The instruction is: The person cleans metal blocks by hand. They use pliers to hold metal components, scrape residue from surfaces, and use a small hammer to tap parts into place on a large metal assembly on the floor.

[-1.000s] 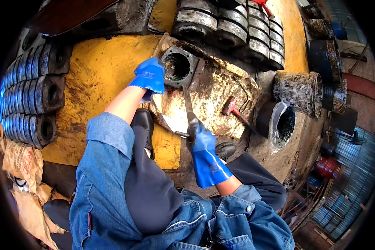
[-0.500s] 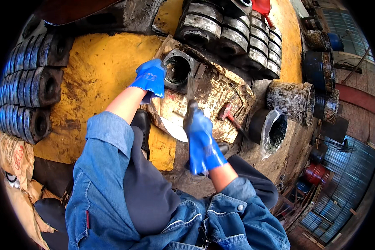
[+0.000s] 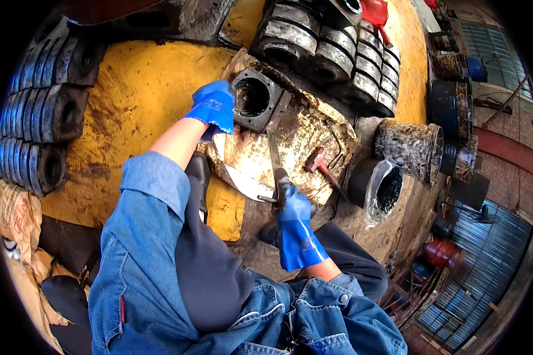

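My left hand point(image 3: 212, 105), in a blue rubber glove, grips the left edge of a square dark block point(image 3: 269, 89) with a large round hole. The hole's inner wall looks black and grimy. Closer to my body, my right hand point(image 3: 296, 214), gloved the same way, is closed round the dark handle of a long flat-bladed tool point(image 3: 274, 151). Its blade points away from me, with the tip close to the block's near edge. A short metal rod point(image 3: 267, 199) sticks out to the left beside that hand; I cannot tell whether it belongs to the tool.
The block rests on a stained work surface point(image 3: 246, 155). A red-headed hammer point(image 3: 318, 161) lies to its right, near a black container lined with clear plastic point(image 3: 371, 192) and a crusted bucket point(image 3: 404, 145). Similar blocks are stacked left point(image 3: 59, 112) and far right point(image 3: 337, 56).
My right hand has drawn back toward my body with the tool, so its blade has come away from the block's right side. My left hand stays on the block.
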`<state>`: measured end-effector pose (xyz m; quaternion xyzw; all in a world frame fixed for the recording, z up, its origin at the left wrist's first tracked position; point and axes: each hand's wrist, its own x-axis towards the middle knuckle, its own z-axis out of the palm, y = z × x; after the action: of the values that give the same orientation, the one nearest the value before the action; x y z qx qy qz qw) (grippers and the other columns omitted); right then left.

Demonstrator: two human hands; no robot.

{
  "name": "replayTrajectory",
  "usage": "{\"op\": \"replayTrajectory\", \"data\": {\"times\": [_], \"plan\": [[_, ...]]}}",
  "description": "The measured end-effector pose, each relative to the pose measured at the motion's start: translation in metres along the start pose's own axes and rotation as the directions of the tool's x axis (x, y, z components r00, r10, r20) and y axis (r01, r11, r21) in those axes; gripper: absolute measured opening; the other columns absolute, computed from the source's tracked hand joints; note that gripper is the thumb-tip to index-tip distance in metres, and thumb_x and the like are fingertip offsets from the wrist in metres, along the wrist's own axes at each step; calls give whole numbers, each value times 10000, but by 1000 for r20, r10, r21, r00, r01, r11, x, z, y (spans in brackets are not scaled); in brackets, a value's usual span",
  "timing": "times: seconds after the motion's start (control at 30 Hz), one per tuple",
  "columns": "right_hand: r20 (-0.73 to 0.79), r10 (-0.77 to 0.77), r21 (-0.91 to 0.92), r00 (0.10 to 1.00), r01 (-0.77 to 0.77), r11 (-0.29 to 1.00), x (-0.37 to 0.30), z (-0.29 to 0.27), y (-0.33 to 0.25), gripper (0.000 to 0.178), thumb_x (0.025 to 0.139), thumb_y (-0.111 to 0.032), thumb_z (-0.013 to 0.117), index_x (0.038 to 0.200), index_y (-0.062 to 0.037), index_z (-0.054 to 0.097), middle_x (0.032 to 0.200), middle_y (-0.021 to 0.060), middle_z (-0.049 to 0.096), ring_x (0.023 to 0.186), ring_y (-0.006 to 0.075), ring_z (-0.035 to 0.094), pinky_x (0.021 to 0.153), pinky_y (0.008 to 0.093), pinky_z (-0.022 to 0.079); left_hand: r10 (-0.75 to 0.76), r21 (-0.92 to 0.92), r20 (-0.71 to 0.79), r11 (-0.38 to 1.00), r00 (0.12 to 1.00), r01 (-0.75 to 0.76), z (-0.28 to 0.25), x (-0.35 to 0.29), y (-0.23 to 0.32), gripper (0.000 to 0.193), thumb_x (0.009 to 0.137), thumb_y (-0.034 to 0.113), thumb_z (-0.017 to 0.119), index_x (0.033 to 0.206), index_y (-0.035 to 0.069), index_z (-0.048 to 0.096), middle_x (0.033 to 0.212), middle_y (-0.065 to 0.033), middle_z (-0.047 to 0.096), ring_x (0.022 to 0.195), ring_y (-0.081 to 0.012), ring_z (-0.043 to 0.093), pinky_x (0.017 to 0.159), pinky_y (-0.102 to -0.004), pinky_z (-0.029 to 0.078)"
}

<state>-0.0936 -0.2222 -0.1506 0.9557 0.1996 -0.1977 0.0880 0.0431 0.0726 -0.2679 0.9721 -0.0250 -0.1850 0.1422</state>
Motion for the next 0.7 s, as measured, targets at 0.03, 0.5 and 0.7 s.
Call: {"op": "replayTrajectory", "data": {"times": [0.03,0.5,0.7], "plan": [[12,-39,-97,999,40,994,-4,5,-4,387,779,-170,601,1143,-65,521,881,158,623,767,311,634,575,447,477,-25,-22,17,999,1000,26,1,-1,-2,157,784,157,592,866,78,700,888,-174,665,851,-319,656,688,-378,516],[-38,-14,72,999,16,997,61,-16,-2,384,770,-152,594,1141,-91,520,797,173,631,663,371,632,573,471,512,-54,24,11,998,998,54,-7,-4,2,163,814,159,586,905,57,675,913,-173,657,867,-318,652,693,-366,513],[-16,224,313,974,-208,927,94,-13,14,229,794,-155,592,980,-28,548,715,157,639,612,304,645,552,422,526,15,94,-27,996,1000,-13,13,10,7,127,763,142,623,853,89,696,870,-159,668,805,-269,661,633,-366,514]]}}
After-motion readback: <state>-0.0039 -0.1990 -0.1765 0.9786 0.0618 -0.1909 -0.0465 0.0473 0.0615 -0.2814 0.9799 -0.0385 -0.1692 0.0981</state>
